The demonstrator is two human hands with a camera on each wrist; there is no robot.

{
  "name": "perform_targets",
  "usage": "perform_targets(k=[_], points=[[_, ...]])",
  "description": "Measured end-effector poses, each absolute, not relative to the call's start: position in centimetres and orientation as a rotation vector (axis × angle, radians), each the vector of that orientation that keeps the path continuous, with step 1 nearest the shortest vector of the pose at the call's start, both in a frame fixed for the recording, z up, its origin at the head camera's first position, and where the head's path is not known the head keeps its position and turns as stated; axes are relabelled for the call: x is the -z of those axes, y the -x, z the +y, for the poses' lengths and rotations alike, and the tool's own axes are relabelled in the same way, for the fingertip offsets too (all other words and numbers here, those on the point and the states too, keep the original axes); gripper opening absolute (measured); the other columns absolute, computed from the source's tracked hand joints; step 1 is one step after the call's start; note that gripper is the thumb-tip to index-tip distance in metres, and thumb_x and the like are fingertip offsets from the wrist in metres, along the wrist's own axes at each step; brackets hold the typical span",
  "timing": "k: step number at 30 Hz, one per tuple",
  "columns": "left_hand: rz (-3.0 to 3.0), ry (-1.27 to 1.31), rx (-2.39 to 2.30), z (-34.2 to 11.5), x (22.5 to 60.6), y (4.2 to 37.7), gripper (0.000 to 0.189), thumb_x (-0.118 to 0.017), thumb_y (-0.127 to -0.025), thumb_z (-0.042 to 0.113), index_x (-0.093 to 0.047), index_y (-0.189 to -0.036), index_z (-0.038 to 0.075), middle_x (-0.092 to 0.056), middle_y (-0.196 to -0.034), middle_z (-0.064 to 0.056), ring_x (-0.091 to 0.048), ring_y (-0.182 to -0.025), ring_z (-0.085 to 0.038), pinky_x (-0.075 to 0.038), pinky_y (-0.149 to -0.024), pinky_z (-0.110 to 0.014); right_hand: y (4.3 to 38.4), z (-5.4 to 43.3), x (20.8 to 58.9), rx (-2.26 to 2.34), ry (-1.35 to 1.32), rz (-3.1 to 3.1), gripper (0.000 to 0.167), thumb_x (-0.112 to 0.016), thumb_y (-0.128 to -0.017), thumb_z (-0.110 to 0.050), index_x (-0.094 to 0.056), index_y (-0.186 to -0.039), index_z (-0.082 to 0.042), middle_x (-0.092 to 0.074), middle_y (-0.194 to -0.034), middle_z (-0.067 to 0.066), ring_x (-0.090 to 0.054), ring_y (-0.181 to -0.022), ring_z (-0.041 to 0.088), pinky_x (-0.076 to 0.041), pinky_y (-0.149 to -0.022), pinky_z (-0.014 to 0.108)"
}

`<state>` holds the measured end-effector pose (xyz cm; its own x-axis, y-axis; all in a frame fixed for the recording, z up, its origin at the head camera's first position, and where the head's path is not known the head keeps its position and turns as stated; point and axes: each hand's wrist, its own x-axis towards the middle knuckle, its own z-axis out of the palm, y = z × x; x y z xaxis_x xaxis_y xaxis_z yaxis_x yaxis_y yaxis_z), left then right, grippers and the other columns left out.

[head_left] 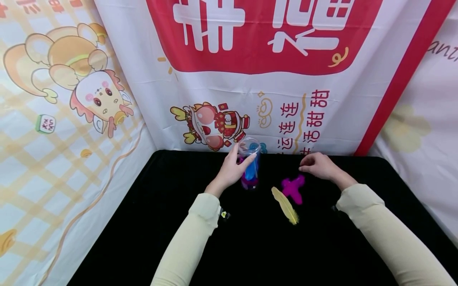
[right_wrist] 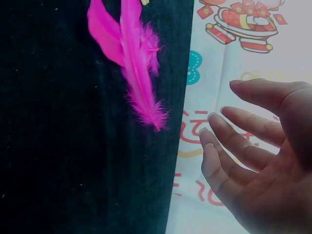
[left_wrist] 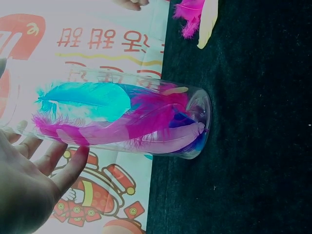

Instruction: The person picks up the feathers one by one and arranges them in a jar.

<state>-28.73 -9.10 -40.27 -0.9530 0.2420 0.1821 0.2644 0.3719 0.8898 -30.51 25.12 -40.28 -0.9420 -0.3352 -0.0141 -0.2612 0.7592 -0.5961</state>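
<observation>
My left hand [head_left: 232,167] holds a tall clear jar [left_wrist: 202,105] around its upper part, thumb on one side and fingers on the other. Inside the jar are several feathers: a bright blue feather [left_wrist: 90,101], magenta ones and a darker blue one. My right hand [head_left: 318,165] is at the far side of the table with its fingers loosely bent and nothing between them. Just in front of it lie crossed magenta feathers [head_left: 293,188]. A yellow feather [head_left: 285,205] lies beside these, nearer to me. In the right wrist view the magenta feathers [right_wrist: 136,68] are apart from the fingertips.
Black cloth [head_left: 250,250] covers the table. A white and red printed banner [head_left: 222,87] hangs right behind its far edge, close to the jar and both hands. Another printed sheet [head_left: 71,159] hangs on the left, and a pale one [head_left: 411,131] on the right.
</observation>
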Motion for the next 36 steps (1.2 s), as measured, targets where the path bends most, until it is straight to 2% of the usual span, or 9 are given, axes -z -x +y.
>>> perform_targets(k=[8, 15, 23, 31, 36], points=[[-2.577, 0.492, 1.698, -9.1, 40.3, 28.8, 0.081, -0.058, -0.095, 0.067, -0.031, -0.158, 0.025, -0.043, -0.155, -0.007, -0.051, -0.134, -0.027, -0.046, -0.109, -0.05, 30.6, 25.8, 41.7, 0.974, 0.429, 2.771, 0.03, -0.07, -0.096, -0.021, -0.07, -0.113, 0.004, -0.073, -0.102, 0.015, -0.069, -0.083, 0.034, -0.056, -0.064, 0.033], [-2.573, 0.487, 1.681, -9.0, 40.2, 28.6, 0.08, -0.059, -0.094, 0.068, -0.033, -0.156, 0.024, -0.044, -0.154, -0.008, -0.052, -0.133, -0.027, -0.045, -0.109, -0.05, 30.5, 26.2, 42.7, 1.008, 0.399, 2.773, 0.026, -0.07, -0.096, -0.017, -0.071, -0.109, 0.006, -0.073, -0.096, 0.014, -0.068, -0.077, 0.03, -0.057, -0.061, 0.033], [-2.584, 0.483, 1.671, -9.0, 40.2, 28.6, 0.08, -0.058, -0.095, 0.068, -0.032, -0.158, 0.025, -0.042, -0.157, -0.009, -0.052, -0.134, -0.027, -0.047, -0.108, -0.05, 30.5, 26.4, 43.9, 1.094, 0.326, 2.702, 0.029, -0.068, -0.097, -0.014, -0.068, -0.112, 0.011, -0.072, -0.094, 0.02, -0.068, -0.084, 0.027, -0.06, -0.066, 0.038], [-2.592, 0.481, 1.677, -9.0, 40.1, 28.5, 0.086, -0.058, -0.094, 0.069, -0.028, -0.16, 0.023, -0.04, -0.158, -0.012, -0.051, -0.134, -0.028, -0.047, -0.108, -0.051, 30.3, 26.4, 44.6, 1.143, 0.255, 2.72, 0.026, -0.067, -0.097, -0.012, -0.068, -0.109, 0.011, -0.073, -0.089, 0.019, -0.069, -0.079, 0.024, -0.059, -0.061, 0.032], [-2.596, 0.474, 1.675, -9.0, 40.1, 28.5, 0.084, -0.057, -0.094, 0.069, -0.028, -0.16, 0.024, -0.041, -0.157, -0.01, -0.051, -0.135, -0.027, -0.046, -0.109, -0.05, 30.1, 26.6, 45.1, 1.189, 0.202, 2.696, 0.027, -0.066, -0.097, -0.011, -0.068, -0.11, 0.012, -0.073, -0.091, 0.02, -0.069, -0.08, 0.022, -0.06, -0.062, 0.033]])
